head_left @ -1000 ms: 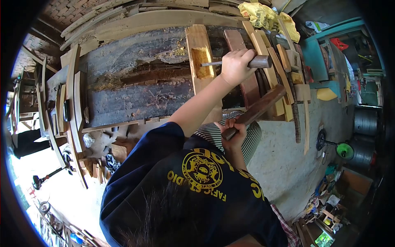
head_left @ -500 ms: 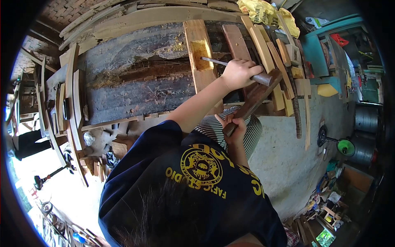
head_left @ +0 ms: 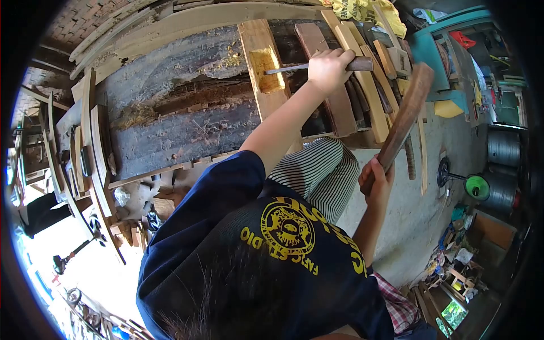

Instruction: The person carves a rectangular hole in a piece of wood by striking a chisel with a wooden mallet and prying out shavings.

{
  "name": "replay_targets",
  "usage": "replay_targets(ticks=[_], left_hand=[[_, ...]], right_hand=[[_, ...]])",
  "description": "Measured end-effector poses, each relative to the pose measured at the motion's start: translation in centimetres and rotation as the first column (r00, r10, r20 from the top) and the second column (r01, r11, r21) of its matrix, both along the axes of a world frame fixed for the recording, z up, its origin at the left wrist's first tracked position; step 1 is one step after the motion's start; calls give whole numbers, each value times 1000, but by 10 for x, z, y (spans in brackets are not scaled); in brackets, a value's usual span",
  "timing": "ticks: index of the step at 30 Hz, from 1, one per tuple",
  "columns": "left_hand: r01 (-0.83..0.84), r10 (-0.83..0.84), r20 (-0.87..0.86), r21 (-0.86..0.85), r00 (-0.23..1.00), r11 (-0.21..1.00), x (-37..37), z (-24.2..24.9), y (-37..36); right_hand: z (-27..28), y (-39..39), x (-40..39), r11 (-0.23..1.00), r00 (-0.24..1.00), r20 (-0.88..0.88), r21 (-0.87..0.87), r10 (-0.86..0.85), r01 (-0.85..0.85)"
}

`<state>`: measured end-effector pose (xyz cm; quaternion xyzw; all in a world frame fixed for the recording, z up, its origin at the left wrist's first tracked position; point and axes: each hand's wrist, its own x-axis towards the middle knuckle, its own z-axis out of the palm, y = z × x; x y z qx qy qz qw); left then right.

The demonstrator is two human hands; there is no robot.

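My left hand (head_left: 330, 69) is wrapped round a chisel (head_left: 360, 64), its metal blade pointing left and its handle end sticking out to the right. The blade tip rests inside a yellowish hollow cut into a light wooden board (head_left: 253, 35), which lies across a dark, rough timber slab (head_left: 164, 73). My right hand (head_left: 377, 178) grips the lower end of a long brown wooden mallet (head_left: 403, 120). The mallet's upper end is slightly blurred and stands apart from the chisel handle, to its right.
A reddish-brown board (head_left: 340, 107) and several wooden strips (head_left: 371, 96) lie right of the worked board. Long planks (head_left: 90, 130) lean at the slab's left end. A yellow sack (head_left: 365, 10) and a teal cabinet (head_left: 428, 56) are at the back right. A green fan (head_left: 476, 187) stands on the floor.
My right hand has swung the mallet right, away from the chisel's handle end. My left hand keeps the chisel in the hollow, its handle now tilted less downward in view.
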<state>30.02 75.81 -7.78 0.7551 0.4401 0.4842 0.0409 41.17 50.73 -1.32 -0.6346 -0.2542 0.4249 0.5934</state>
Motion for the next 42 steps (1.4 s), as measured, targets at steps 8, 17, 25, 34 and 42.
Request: replay_targets(ticks=[8,17,25,34,42], left_hand=[[26,-26,1,-98,1000,995,-1,0,1],[-37,37,6,-27,999,999,-1,-2,2],[-35,37,30,-53,999,998,0,-2,3],[-44,44,2,-26,999,999,-4,-1,2],[-41,41,33,-24,999,999,-4,-2,1]], right_hand=[[56,10,25,963,979,121,-232,166,-135],[75,33,21,903,901,265,-358,343,-238],[77,40,27,879,914,6,-277,405,-387],[64,45,18,942,932,180,-173,316,-286],[52,54,5,989,981,135,-78,139,-129]])
